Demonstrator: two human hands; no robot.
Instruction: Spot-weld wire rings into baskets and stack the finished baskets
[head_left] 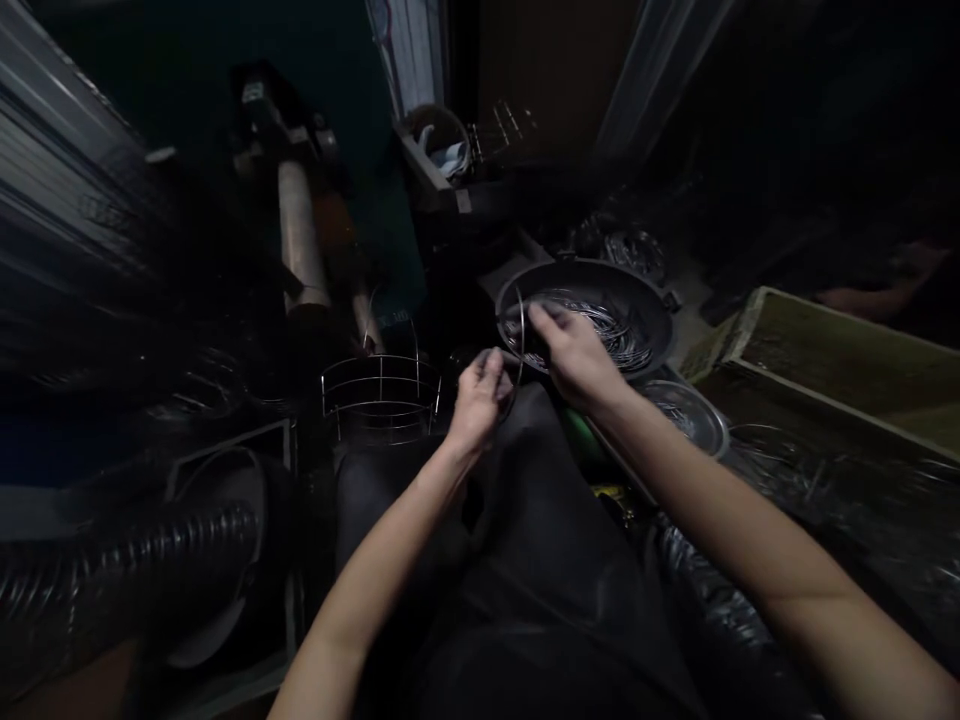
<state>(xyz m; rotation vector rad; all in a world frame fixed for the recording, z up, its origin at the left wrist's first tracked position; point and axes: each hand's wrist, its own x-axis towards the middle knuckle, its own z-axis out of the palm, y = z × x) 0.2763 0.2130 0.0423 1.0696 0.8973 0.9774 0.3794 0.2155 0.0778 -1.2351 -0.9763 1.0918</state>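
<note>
My left hand is closed, pinching a thin metal wire ring at its lower edge above my dark-clothed knee. My right hand is closed on the same ring near its top, over the rim of a dark round pan. The pan holds several shiny wire pieces. A wire basket frame stands just left of my left hand.
A smaller metal bowl sits right of my knee. A wooden crate lies at the right. A corrugated black hose lies at lower left. A machine with a tan cylinder stands behind the basket frame. The scene is very dark.
</note>
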